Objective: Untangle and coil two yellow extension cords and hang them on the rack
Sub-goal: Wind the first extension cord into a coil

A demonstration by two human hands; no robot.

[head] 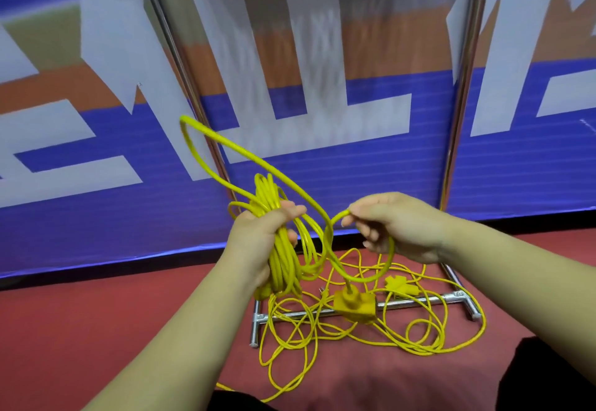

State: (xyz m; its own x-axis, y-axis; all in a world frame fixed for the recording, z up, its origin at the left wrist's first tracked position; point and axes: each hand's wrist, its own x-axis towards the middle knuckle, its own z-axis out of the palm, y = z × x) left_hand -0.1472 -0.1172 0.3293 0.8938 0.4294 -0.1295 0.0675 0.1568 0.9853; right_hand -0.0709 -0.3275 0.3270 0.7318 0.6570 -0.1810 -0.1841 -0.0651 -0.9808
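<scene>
The left hand (258, 236) is curled round a coil (283, 259) of yellow cord, thumb over the top and the turns hanging down past the wrist. The right hand (396, 226) pinches the free run of the same cord between thumb and fingertips. From that pinch a big loop (200, 139) swings up and away to the left before coming back into the coil. Below the right hand the cord drops to a yellow block (354, 305); I can't tell whether it hangs free or rests on the rack (416, 302), whose base bar lies just behind it.

The other cord (419, 339) sprawls loose on the red floor (96, 314), draped over and around that base bar, well short of coiled. The rack's uprights stand against a blue banner (322, 168).

I'd say the first coil is nearly done, with only the last turn and the block end left. To do it well, lay this loop the same size as the others and let the cord roll in the fingers so no twist builds. Lift the block clear of the floor tangle before drawing it in, or it could snag the second cord and drag it along.
</scene>
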